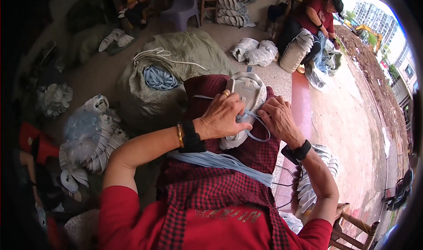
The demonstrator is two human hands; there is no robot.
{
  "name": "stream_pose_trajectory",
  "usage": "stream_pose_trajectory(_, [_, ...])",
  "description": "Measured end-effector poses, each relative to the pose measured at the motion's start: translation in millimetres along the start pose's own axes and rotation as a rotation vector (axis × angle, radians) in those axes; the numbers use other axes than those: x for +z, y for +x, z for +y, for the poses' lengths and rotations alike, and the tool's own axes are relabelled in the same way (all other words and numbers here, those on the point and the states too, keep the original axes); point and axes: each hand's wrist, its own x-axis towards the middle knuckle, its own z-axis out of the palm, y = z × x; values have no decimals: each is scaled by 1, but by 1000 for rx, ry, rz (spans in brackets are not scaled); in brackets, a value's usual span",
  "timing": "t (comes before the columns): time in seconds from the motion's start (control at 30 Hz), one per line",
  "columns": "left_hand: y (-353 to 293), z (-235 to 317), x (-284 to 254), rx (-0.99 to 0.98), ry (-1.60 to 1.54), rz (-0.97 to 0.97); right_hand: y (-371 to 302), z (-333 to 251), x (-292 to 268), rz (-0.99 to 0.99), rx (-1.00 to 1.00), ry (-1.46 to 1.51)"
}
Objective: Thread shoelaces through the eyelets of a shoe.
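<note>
A white and pale grey shoe upper (248, 86) lies across my lap on a red-and-black checked apron (207, 184). My left hand (222, 113) grips its left side, fingers curled and thumb toward the middle. A light blue shoelace (259, 118) runs through the lacing area and hangs in a loop on the right. My right hand (278, 118) pinches this lace at the upper's right edge; the fingertips are partly hidden. Below the upper, a bundle of light blue laces (224, 163) rests across my lap.
A large olive sack (185, 52) with coiled blue laces (161, 77) stands ahead. Stacked white uppers lie left (103, 144) and right (315, 179). Another person (310, 21) sits at the far right beside uppers and laces. A purple chair (181, 8) stands at the back.
</note>
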Motion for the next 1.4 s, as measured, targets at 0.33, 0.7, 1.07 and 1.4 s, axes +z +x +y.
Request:
stream_pose_trajectory(0.33, [26,4,-34,-345,-277,-200,1,2,5,-29,168,367])
stream_pose_trajectory(0.7, [17,-42,-74,-292,-305,-461,7,-6,2,-37,262,554])
stream_pose_trajectory(1.07, [14,-51,-88,-303,-919,-489,23,-24,14,45,-57,290])
stream_pose_trajectory(1.4, [11,-36,-75,-196,-377,-381,28,-33,-1,-95,85,837])
